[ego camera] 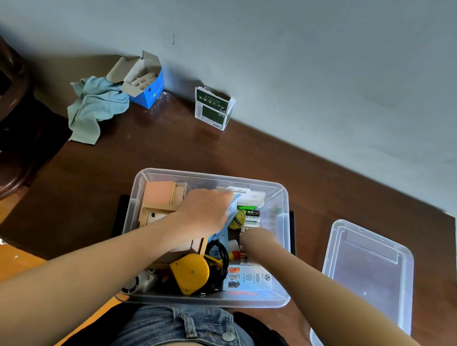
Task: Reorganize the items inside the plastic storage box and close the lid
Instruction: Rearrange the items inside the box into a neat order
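Clear plastic storage box (pixel 276 300) sits open at the near edge of the brown table (pixel 253 158). The left hand (pixel 205 209) reaches in from above, fingers curled around a blue packet (pixel 229 217). The right hand (pixel 250 235) dips among the contents, its grip hidden, so I cannot tell. The lid (pixel 369 276) lies flat just right of the box.

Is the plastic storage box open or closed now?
Open: the storage box has no cover, and its lid lies on the table beside it.

Two cartons (pixel 145 83) (pixel 213 108), one lid (pixel 368 282)
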`<action>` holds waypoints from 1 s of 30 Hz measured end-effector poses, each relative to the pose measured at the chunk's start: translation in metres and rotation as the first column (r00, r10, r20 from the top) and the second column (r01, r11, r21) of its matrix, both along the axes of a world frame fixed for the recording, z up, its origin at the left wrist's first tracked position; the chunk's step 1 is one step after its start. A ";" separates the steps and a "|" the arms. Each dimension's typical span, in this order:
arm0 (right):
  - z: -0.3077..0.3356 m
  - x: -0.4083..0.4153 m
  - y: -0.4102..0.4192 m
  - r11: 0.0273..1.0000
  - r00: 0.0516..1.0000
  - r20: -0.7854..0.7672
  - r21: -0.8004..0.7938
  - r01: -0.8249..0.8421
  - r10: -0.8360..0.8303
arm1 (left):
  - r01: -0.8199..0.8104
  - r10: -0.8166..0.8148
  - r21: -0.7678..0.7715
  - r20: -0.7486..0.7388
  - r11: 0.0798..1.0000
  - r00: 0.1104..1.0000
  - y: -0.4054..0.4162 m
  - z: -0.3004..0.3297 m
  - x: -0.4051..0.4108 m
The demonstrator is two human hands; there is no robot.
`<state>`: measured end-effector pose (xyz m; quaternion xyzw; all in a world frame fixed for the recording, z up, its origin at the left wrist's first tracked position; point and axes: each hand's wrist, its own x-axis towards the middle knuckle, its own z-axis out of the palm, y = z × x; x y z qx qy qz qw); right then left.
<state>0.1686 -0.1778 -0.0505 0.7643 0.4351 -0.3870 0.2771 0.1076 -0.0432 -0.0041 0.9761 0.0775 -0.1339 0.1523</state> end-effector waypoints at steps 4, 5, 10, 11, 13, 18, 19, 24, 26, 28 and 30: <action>0.024 0.005 -0.007 0.987 0.950 -0.271 0.011 0.163 -0.154 | -0.024 0.024 -0.012 -0.014 1.000 1.000 0.002 0.000 -0.001; 0.030 0.006 -0.011 0.982 0.915 -0.361 -0.013 0.189 -0.181 | -0.027 0.027 -0.014 -0.014 1.000 1.000 0.003 0.001 -0.002; 0.038 -0.015 -0.024 1.000 0.965 -0.262 0.025 -0.018 0.024 | -0.016 0.016 -0.024 0.022 1.000 1.000 0.002 0.001 -0.002; 0.038 -0.017 -0.025 0.996 0.972 -0.226 0.072 -0.043 0.058 | -0.015 0.016 -0.034 0.030 0.999 0.999 0.002 0.000 -0.002; 0.044 -0.014 -0.030 0.985 0.979 -0.200 0.174 -0.007 0.042 | -0.014 0.017 -0.063 0.044 0.998 0.999 0.006 -0.003 -0.002; 0.082 0.018 -0.039 0.866 0.927 -0.324 0.390 0.314 -0.190 | -0.011 0.015 -0.163 0.021 0.987 1.000 0.013 -0.006 -0.001; 0.088 0.024 -0.038 0.823 0.903 -0.362 0.421 0.381 -0.232 | -0.020 0.022 -0.213 0.007 0.977 1.000 0.015 -0.005 0.000; 0.092 0.030 -0.028 0.627 0.688 -0.635 0.387 0.677 -0.351 | -0.154 0.218 -0.602 0.034 0.783 0.975 0.017 0.010 0.007; 0.086 0.022 -0.021 0.584 0.592 -0.728 0.326 0.743 -0.347 | -0.236 0.315 -0.769 -0.048 0.594 0.948 0.020 0.023 0.007; 0.082 0.012 -0.014 0.505 0.442 -0.839 0.245 0.828 -0.317 | -0.250 0.300 -0.824 -0.102 0.509 0.948 0.028 0.035 0.006; 0.079 0.005 -0.007 0.472 0.367 -0.887 0.206 0.857 -0.280 | -0.251 0.230 -0.830 -0.153 0.498 0.961 0.037 0.043 0.002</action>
